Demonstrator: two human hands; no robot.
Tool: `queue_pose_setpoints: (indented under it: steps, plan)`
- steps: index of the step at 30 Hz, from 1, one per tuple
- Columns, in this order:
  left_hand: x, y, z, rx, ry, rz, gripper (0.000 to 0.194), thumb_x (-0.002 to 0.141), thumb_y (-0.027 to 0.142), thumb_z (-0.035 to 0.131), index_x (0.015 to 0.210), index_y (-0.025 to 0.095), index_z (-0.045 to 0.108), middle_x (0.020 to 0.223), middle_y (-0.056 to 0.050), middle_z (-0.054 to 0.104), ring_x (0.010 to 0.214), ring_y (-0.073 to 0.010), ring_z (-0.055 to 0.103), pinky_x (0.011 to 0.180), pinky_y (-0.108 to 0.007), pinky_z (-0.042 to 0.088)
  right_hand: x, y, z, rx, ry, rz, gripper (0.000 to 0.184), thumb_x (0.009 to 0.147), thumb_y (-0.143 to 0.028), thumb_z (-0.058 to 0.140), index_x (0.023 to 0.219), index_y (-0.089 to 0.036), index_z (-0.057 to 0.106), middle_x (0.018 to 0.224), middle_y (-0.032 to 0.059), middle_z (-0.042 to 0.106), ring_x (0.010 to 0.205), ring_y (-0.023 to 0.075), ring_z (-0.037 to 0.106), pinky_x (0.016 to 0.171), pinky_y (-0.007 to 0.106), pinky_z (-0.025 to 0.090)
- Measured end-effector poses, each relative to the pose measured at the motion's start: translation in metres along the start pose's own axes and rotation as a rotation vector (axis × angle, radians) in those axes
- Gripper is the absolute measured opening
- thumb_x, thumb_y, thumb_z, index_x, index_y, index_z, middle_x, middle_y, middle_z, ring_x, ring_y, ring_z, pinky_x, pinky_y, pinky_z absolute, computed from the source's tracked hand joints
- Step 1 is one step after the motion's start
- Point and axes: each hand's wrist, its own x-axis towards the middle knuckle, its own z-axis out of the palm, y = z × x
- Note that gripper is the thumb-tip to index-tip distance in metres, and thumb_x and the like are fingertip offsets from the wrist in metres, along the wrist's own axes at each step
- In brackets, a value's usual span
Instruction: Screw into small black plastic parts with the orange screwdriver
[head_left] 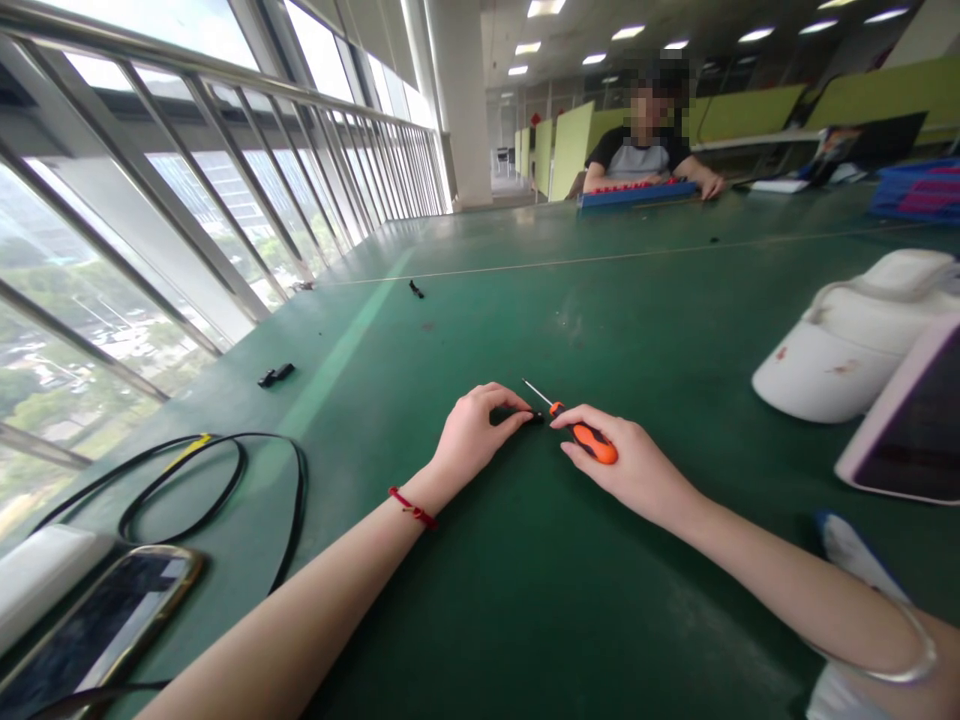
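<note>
My left hand [480, 425], with a red cord bracelet at its wrist, pinches a small black part [535, 416] just above or on the green table [480, 620]. What the part is exactly is too small to tell. In my right hand [626, 455] lies a screwdriver [596, 443] with an orange and black handle. Its thin metal shaft points up and to the left, its tip a little beyond the black part and apart from it. My right fingers are closed around the handle.
Small black pieces [276, 375] and another black piece [416, 289] lie on the left. A looped black cable [300, 490] and phone [105, 625] sit near left. At right stand a white jug [847, 340] and tablet [911, 420]. Opposite, a person sits behind a blue tray [637, 195].
</note>
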Motion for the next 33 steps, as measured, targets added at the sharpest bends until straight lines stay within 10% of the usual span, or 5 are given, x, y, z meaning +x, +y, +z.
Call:
queue_pose_setpoints:
  steps: [22,33]
  plan:
    - [-0.005,0.001,0.0,0.243,0.15,-0.075,0.012,0.081,0.026,0.059,0.086,0.022,0.07,0.089,-0.002,0.069,0.087,-0.0201,0.059,0.078,-0.034,0.046,0.001,-0.002,-0.002,0.051,-0.008,0.024,0.021,0.08,-0.026,0.054,0.1,-0.025,0.061,0.098,0.0012,0.068,0.078,0.0162,0.061,0.074,0.03,0.046]
    - [-0.006,0.004,0.001,0.383,0.131,-0.076,0.012,0.083,0.026,0.057,0.086,0.022,0.069,0.091,-0.002,0.069,0.089,-0.0216,0.058,0.077,-0.035,0.045,-0.011,-0.014,-0.01,0.224,0.434,-0.15,0.004,0.08,-0.026,0.057,0.081,-0.023,0.055,0.077,0.0013,0.062,0.064,0.0147,0.059,0.058,0.027,0.047]
